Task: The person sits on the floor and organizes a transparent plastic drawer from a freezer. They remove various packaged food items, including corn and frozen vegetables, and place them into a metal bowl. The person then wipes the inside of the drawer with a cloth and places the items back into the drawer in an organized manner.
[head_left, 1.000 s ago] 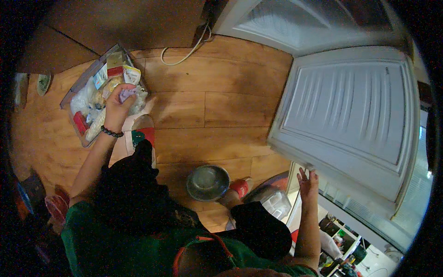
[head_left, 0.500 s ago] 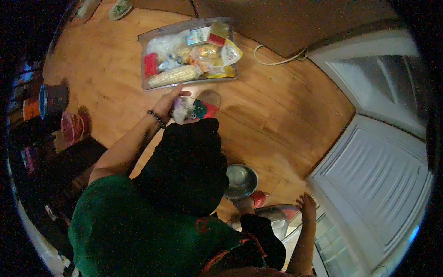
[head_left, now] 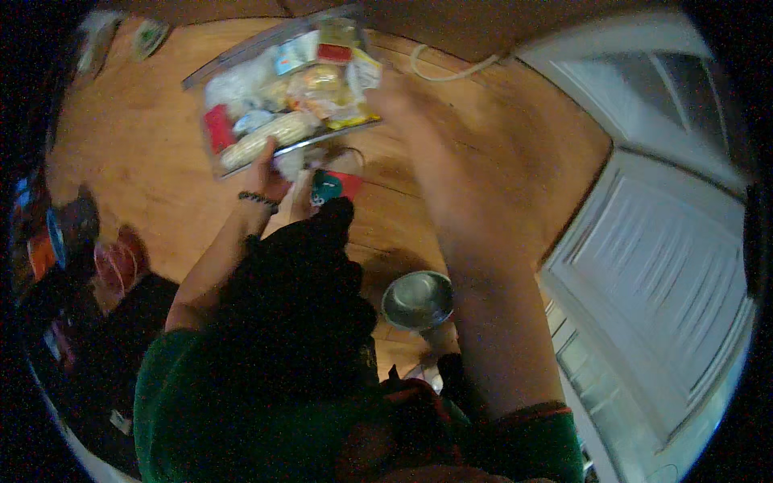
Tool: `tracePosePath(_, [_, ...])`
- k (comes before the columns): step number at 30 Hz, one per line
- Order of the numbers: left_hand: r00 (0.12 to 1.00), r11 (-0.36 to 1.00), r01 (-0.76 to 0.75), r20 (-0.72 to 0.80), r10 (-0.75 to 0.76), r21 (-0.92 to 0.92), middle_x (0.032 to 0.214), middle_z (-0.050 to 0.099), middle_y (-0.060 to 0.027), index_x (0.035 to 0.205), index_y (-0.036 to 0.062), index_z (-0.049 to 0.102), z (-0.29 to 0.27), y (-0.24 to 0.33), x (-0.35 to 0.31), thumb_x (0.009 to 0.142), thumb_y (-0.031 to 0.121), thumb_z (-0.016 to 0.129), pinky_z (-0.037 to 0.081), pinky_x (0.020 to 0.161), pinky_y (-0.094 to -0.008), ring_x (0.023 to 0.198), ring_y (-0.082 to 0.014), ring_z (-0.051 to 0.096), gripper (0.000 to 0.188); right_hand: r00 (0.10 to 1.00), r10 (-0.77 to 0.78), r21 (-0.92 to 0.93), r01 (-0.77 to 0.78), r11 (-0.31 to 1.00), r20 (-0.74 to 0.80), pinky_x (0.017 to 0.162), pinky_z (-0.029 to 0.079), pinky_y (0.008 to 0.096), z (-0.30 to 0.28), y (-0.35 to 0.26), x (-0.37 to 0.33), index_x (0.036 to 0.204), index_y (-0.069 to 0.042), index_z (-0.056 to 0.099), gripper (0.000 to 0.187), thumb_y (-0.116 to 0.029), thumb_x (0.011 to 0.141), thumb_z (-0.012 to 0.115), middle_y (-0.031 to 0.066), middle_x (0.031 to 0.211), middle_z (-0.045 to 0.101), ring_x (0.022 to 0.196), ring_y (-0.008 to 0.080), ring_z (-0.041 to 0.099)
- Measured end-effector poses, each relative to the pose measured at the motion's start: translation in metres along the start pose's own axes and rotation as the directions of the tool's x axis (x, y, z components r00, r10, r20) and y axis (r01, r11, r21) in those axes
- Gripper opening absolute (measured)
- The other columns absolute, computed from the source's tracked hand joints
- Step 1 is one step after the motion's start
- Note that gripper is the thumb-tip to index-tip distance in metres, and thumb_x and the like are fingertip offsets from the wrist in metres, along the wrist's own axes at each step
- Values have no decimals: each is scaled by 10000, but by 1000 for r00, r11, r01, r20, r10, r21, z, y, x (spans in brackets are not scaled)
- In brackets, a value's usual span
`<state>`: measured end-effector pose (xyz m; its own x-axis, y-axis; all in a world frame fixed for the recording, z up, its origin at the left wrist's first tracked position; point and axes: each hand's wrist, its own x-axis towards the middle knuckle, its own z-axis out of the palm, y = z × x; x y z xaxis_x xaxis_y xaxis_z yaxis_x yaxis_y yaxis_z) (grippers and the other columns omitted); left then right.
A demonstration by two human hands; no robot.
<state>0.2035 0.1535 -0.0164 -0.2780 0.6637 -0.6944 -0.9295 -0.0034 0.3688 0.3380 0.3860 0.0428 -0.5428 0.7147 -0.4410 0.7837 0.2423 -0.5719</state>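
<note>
A clear plastic drawer-like bin (head_left: 190, 83) full of food packages lies on the floor ahead of me. My left hand (head_left: 270, 175) is at its near edge, closed around a white and purple bundle (head_left: 288, 166) too blurred to name. Just beyond those fingers, inside the bin, is a pale corn cob (head_left: 270, 138) in wrapping. My right hand (head_left: 388, 95) reaches over the bin's right side, beside a white and yellow packet (head_left: 366, 71). Motion smears its fingers, and whether they touch the packet does not show.
A metal bowl (head_left: 418, 301) stands near my legs. A red and green slipper (head_left: 328, 187) is on my foot, close to the bin. White louvred panels (head_left: 644, 274) border the right side. A pale cord (head_left: 451, 74) curves along the far edge, and a pink basket (head_left: 121, 262) sits at the left.
My right arm has swung from the lower right up to the bin's right side. My left hand has come up against the bin's near edge with the bundle. The whole view has shifted.
</note>
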Motion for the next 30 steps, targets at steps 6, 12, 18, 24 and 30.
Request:
tracePosePath(6, [978, 989, 73, -204, -46, 128, 978, 625, -88, 1006, 44, 568, -18, 14, -13, 808, 193, 585, 493, 796, -344, 872, -238, 600, 248, 992, -56, 2, 56, 998, -111, 711, 479, 430, 11, 4, -11, 1016, -17, 538, 353, -105, 679, 597, 201, 911, 622, 846, 351, 606])
tracePosePath(12, [954, 936, 265, 77, -290, 233, 980, 629, -130, 1064, 5, 557, -44, 44, -9, 826, 268, 529, 493, 780, -412, 866, -290, 606, 356, 983, 29, 279, 23, 960, -181, 683, 481, 412, 17, 16, -42, 976, 8, 528, 340, -98, 664, 613, 199, 878, 620, 811, 325, 611])
tracePosePath(18, [919, 811, 375, -61, -391, 449, 992, 625, -124, 1083, 10, 549, 7, 65, -18, 850, 280, 509, 484, 805, -429, 865, -293, 602, 359, 935, 111, 471, 65, 880, -337, 689, 486, 376, 7, 24, -96, 967, 18, 515, 343, -91, 665, 634, 205, 857, 612, 809, 307, 614])
tracePosePath(24, [914, 685, 395, -185, -362, 612, 985, 625, -103, 1075, 33, 551, 53, 93, -43, 824, 256, 564, 487, 777, -392, 867, -263, 597, 337, 865, 316, 582, -34, 812, -390, 719, 475, 396, 15, 14, -140, 950, 16, 539, 353, -93, 629, 636, 212, 881, 600, 817, 339, 602])
tracePosePath(30, [688, 474, 615, -135, -713, 630, 1056, 605, -97, 1119, 41, 537, 100, 109, -59, 862, 243, 522, 460, 841, -379, 964, -251, 571, 328, 758, 557, 597, -284, 750, -339, 742, 466, 414, -15, 5, -203, 1014, 11, 564, 483, -194, 586, 653, 230, 916, 603, 846, 367, 588])
